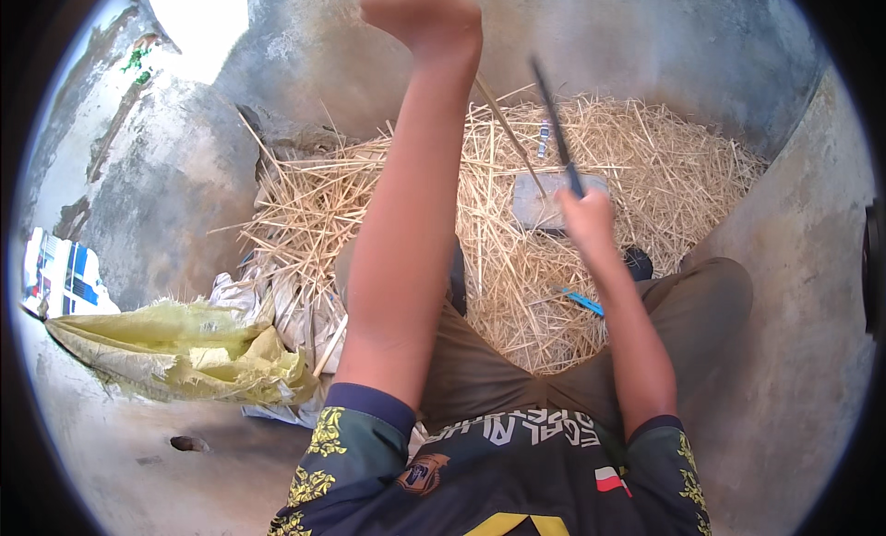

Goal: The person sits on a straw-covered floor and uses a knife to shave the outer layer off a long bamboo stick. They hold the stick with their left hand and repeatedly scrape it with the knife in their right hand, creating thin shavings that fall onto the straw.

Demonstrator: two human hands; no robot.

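My left hand (420,15) is raised at the top edge, which cuts it off; its visible part is a closed fist. A thin pale wooden stick (508,125) slants up from a grey block (528,207) and passes behind my left wrist, in line with the fist. My right hand (589,218) is closed around the handle of a long, dark-bladed knife (554,116), slightly blurred. The blade points up and away, to the right of the stick and apart from it. The stick's lower end meets the block's top.
Pale straw-like shavings (664,158) cover the floor around the block. A bright blue tool (583,303) lies among them, and a small patterned strip (544,139) sits beyond the block. Torn yellow sacking (185,347) lies at left. Bare walls (646,47) enclose the corner.
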